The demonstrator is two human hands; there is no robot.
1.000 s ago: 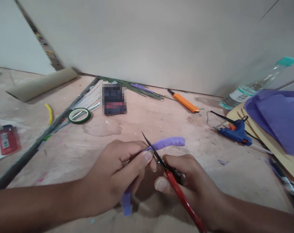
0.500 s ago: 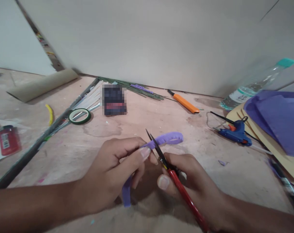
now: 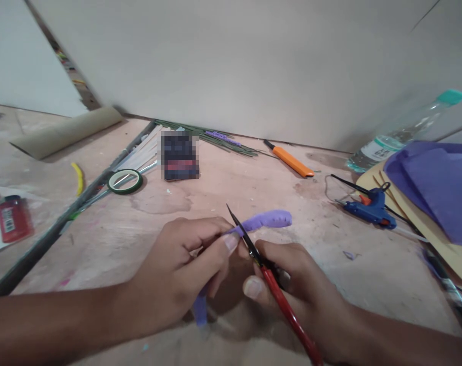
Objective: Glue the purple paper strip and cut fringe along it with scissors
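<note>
Wide plywood bench (image 3: 200,203), pinkish and scuffed, backed by a pale wall panel (image 3: 231,61). Low in the middle, both hands at work just above the surface.

Left hand (image 3: 177,274) closed on a purple paper strip (image 3: 267,219): fingers (image 3: 231,243) pinching it mid-length, one end arching free up and to the right, the other hanging below the palm. Judged soft, featherweight and easily torn or crushed; fringed along one edge, by the look of it. Best held close beside the blades, lightly, so as not to flop or buckle. Right hand (image 3: 291,284) wrapped round red-handled scissors (image 3: 271,284), black blades crossing the strip just beside the left fingertips; open or shut at the tips, cannot tell. Thin, stiff, sharp: little room between point and thumb.

Around, by size: purple tissue sheets (image 3: 436,188) piled over tan card at far right, clear water bottle (image 3: 402,134) leaning behind them. Rolled brown paper (image 3: 66,133) far left. Long dark metal bar (image 3: 74,206) running diagonally. Blue glue gun (image 3: 368,208) with its black cord, nearest the right elbow's sweep. Bundle of green stem wires (image 3: 211,138) by the wall. Orange utility knife (image 3: 291,161). Red lighter (image 3: 12,218). Green tape roll (image 3: 124,181). Small yellow curl (image 3: 78,178). Nothing lying between the hands and the strip.
</note>
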